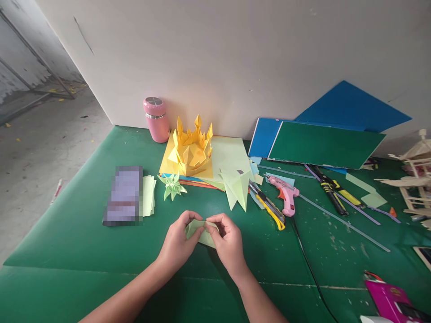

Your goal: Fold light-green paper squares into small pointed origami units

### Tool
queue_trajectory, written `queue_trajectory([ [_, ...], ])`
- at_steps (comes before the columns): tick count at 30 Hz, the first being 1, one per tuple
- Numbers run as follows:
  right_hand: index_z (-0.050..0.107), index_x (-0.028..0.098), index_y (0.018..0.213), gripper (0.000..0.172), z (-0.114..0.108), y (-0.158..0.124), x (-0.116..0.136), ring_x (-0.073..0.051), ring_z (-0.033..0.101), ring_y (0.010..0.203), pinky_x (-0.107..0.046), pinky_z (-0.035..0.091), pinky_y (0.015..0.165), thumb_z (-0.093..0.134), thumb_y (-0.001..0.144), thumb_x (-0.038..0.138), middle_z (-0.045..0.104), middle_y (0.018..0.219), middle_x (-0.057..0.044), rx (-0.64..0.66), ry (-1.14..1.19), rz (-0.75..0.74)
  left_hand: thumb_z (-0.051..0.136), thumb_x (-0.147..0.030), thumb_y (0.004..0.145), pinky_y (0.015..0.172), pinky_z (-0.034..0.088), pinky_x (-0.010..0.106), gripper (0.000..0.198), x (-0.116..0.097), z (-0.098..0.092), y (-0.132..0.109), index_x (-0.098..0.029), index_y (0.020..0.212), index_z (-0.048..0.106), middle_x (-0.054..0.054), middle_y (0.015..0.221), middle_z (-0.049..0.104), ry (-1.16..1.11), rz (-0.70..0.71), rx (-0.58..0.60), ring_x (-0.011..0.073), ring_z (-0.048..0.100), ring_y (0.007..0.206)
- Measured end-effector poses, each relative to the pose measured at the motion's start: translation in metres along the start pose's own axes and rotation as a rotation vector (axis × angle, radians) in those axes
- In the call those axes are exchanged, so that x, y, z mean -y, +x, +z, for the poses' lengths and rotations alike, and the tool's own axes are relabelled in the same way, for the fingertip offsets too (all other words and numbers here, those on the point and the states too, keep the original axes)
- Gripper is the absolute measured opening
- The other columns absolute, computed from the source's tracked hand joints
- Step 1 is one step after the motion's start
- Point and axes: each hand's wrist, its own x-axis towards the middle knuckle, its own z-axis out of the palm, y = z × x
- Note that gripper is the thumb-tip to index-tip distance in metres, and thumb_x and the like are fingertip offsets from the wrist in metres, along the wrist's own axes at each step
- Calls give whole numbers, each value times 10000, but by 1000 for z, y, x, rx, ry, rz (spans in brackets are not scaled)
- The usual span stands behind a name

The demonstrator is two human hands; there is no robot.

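Note:
A small sheet of pale green paper (208, 240), partly folded, is pinched between my two hands just above the green table. My left hand (182, 235) grips its left side with thumb and index finger. On the other side my right hand (227, 237) pinches it the same way, the fingertips of both hands almost meeting at its top edge. The fingers hide much of the folds. Beyond my hands lie a light green folded paper flower (172, 185) and a larger pale green folded paper piece (235, 186). A yellow folded-paper crown (191, 152) stands on stacked coloured sheets.
A pixelated flat object (124, 195) lies left, beside pale green slips (148, 196). A pink flask (156, 121) stands behind. To the right are a yellow cutter (269, 206), a pink glue gun (285, 194) with a trailing cord, glue sticks, and blue and green boards (326, 143).

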Motion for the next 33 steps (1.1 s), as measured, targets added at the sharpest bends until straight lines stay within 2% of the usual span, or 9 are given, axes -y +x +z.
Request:
queue_trajectory([
  [18,609,192,759,55,1,0,2,-154,611,646,-255,509,609,604,716,225,650,714,-15,-24,63,60,530,-243,743,636,496,283,105,-2,0,0,-229,846,535,-7,798,632,-30,-8,5,164,604,699],
  [26,617,192,827,104,3,0,4,-164,632,700,-256,523,628,612,748,259,661,768,-35,-25,41,19,534,-276,744,713,505,309,113,-1,0,1,-232,848,537,5,839,634,-62,-10,-37,183,617,780],
  [33,614,188,865,136,1,1,4,-159,627,703,-256,523,639,609,762,278,645,784,-37,-15,48,22,555,-260,713,678,510,302,166,1,-1,0,-227,874,538,3,842,640,-123,-30,-13,178,619,756],
])
